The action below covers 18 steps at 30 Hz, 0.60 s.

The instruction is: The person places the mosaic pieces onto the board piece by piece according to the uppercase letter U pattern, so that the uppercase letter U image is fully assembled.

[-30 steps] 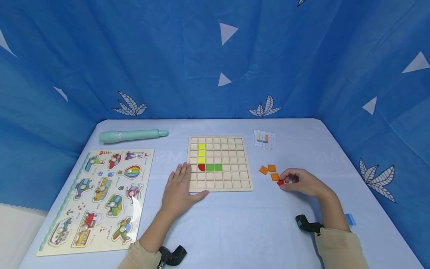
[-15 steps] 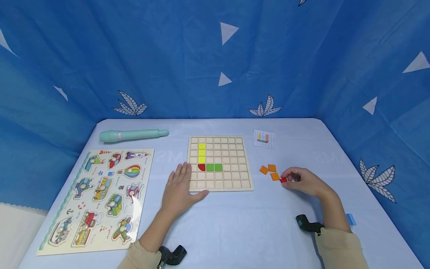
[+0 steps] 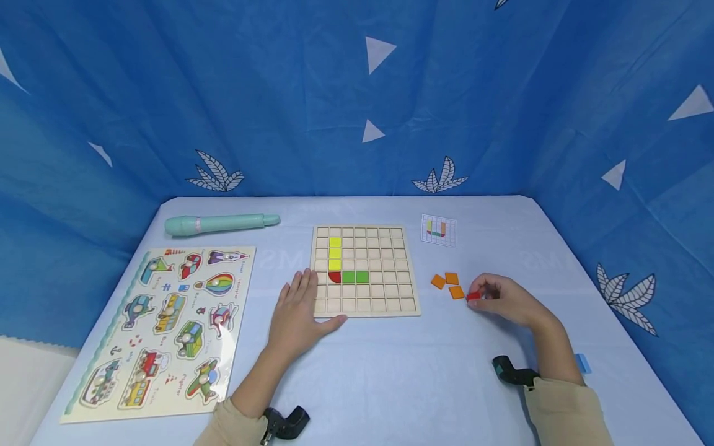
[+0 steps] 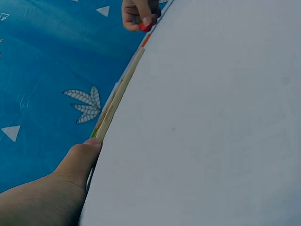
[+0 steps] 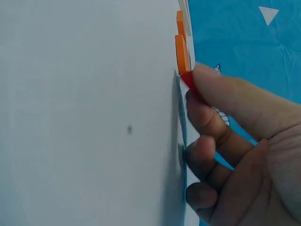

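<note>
A wooden grid board (image 3: 365,303) lies mid-table with three yellow tiles (image 3: 334,253), a red quarter-round piece (image 3: 334,277) and two green tiles (image 3: 355,277) set in it. My left hand (image 3: 298,313) rests flat on the board's near-left corner, thumb along its front edge (image 4: 113,106). My right hand (image 3: 499,298) pinches a small red tile (image 3: 473,296) just above the table, right of three loose orange tiles (image 3: 449,285). The right wrist view shows the red tile (image 5: 188,81) between thumb and forefinger, next to the orange tiles (image 5: 181,52).
A small pattern card (image 3: 438,230) lies behind the orange tiles. A vehicle peg puzzle (image 3: 167,322) fills the table's left side, with a teal pen-shaped device (image 3: 220,224) behind it. Blue cloth walls enclose the table on three sides.
My right hand has lifted the red tile slightly and drawn it up and to the right, away from the nearest orange tile. The left hand has stayed still.
</note>
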### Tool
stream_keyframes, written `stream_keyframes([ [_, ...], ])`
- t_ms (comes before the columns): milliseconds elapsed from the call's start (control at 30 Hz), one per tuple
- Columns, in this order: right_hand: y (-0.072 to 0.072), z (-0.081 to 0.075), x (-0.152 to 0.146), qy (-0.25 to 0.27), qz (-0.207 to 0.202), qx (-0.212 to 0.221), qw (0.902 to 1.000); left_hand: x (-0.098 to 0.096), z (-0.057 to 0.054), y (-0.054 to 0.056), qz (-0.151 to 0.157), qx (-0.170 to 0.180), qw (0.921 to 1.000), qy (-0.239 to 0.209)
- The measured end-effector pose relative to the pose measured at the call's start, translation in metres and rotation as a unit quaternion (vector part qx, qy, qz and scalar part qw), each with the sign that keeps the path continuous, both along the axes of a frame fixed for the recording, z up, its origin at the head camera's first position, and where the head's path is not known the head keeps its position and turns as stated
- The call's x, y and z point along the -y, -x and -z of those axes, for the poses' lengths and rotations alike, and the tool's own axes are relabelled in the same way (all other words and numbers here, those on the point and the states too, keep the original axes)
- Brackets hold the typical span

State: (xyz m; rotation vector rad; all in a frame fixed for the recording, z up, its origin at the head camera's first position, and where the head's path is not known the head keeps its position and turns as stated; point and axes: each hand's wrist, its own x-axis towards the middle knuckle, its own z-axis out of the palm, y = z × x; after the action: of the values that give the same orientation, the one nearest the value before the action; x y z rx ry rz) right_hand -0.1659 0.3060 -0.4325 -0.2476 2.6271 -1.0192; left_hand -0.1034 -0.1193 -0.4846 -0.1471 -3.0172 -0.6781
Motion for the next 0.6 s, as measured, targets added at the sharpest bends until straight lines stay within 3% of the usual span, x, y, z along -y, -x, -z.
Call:
stream_keyframes([
  [267,0.008,-0.003,0.014,0.037,-0.007,-0.010,0.9993,0.000,0.001,0.000,0.000,-0.004,1.0000,-0.002],
  [600,0.023,-0.004,0.057,0.094,-0.034,0.005,0.9950,0.000,0.000,0.000,-0.001,-0.002,1.0000,-0.001],
])
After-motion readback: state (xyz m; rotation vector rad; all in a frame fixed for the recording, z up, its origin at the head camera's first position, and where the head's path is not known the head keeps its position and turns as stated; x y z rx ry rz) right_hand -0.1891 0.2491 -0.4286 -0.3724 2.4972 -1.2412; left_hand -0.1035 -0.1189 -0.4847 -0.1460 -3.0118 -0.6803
